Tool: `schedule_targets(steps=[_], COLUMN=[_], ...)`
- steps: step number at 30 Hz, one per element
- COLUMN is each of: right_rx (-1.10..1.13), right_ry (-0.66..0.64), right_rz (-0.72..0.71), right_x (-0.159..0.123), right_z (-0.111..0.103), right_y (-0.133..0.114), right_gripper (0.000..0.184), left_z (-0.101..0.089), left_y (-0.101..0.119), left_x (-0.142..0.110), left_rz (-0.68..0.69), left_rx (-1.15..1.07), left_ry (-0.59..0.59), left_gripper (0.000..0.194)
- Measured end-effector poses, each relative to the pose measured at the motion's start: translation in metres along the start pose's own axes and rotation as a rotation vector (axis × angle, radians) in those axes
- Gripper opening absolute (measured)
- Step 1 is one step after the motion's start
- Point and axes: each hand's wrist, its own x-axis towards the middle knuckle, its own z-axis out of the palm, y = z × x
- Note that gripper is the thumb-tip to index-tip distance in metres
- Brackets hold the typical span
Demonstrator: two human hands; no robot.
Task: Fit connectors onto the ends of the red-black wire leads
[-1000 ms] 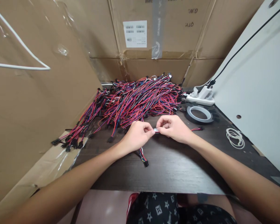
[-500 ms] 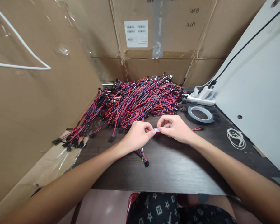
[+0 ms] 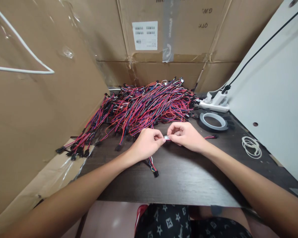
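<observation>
My left hand (image 3: pixel 146 144) and my right hand (image 3: pixel 186 136) meet over the dark wooden table (image 3: pixel 183 178). Both pinch one wire harness (image 3: pixel 167 138) between fingertips at a small pale piece in its middle. Its red, blue and black wires hang below my left hand and end in a black connector (image 3: pixel 155 173). The other end sticks out to the right of my right hand (image 3: pixel 210 137). Just behind the hands lies a big pile of similar wire harnesses (image 3: pixel 149 105).
A roll of dark tape (image 3: pixel 212 121) and a white power strip (image 3: pixel 213 103) sit at the back right. White rubber bands (image 3: pixel 251 147) lie near the white panel (image 3: pixel 270 89). Cardboard boxes (image 3: pixel 169 36) wall the back and left. A bundle of harnesses (image 3: pixel 79 145) overhangs the left edge.
</observation>
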Motion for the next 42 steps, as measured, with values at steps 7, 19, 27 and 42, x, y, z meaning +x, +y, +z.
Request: schedule_targets(steps=[7, 19, 27, 42], right_rx=[0.002, -0.053, -0.13, -0.302], right_ry=[-0.007, -0.018, -0.017, -0.025], right_rz=[0.001, -0.03, -0.078, -0.15], right_x=[-0.0005, -0.0011, -0.0013, -0.0016], right_z=[0.0012, 0.0026, 0.0034, 0.0022], right_y=[-0.001, 0.0002, 0.0019, 0.0011], right_gripper=[0.006, 0.005, 0.004, 0.008], left_z=[0.0005, -0.0004, -0.0018, -0.0023], left_y=[-0.0016, -0.0001, 0.0023, 0.0049], left_x=[0.0005, 0.0002, 0.0004, -0.0016], left_rz=[0.015, 0.04, 0.032, 0.047], left_rx=[-0.022, -0.012, -0.006, 0.031], left_ry=[-0.001, -0.012, -0.043, -0.061], left_gripper=[0.011, 0.009, 0.011, 0.006])
